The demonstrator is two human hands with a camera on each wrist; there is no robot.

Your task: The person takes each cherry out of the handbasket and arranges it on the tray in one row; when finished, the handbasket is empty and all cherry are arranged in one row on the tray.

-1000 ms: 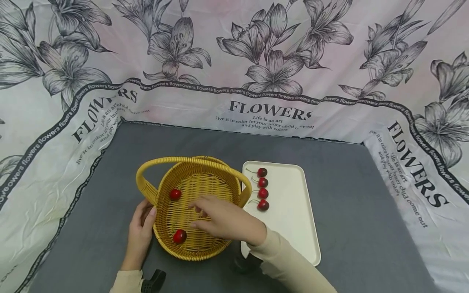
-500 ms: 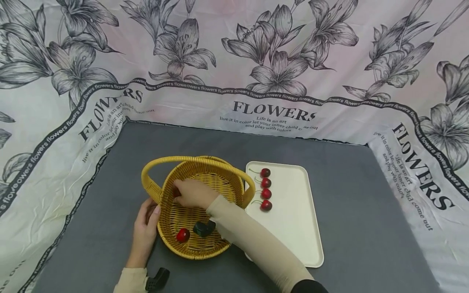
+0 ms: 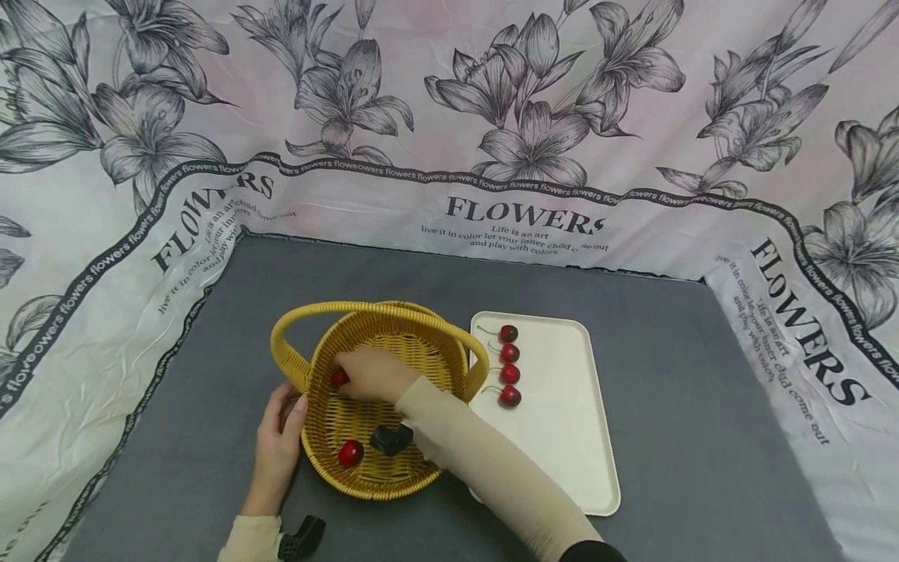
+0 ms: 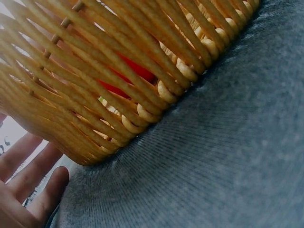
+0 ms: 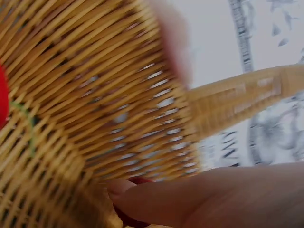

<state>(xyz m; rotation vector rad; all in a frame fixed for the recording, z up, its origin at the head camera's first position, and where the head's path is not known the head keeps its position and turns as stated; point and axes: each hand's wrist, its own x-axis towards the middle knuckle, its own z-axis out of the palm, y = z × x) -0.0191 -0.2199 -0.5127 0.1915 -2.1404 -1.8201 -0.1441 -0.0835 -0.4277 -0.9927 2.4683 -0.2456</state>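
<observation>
In the head view my right hand [image 3: 372, 373] reaches into a yellow wicker basket [image 3: 396, 472] and pinches a red cherry [image 3: 339, 378] near its left wall. The right wrist view shows a fingertip and dark red fruit [image 5: 135, 221] partly hidden behind the finger. My left hand [image 3: 278, 433] touches the outside of the basket's left side; in the left wrist view its fingers [image 4: 40, 166] lie fairly straight along the woven wall. A second cherry [image 3: 351, 453] lies at the front of the basket floor, its green stem visible in the right wrist view.
A white tray [image 3: 555, 445] stands right of the basket on the grey cloth [image 3: 674, 390]. Several stemmed cherries [image 3: 509, 375] line up down its left side. The arched basket handle [image 3: 379, 309] spans above the opening. Flower-printed fabric [image 3: 527, 156] surrounds the surface.
My right hand has moved left across the basket to the cherry by the left wall and now grips it. The left hand stays at the basket's side.
</observation>
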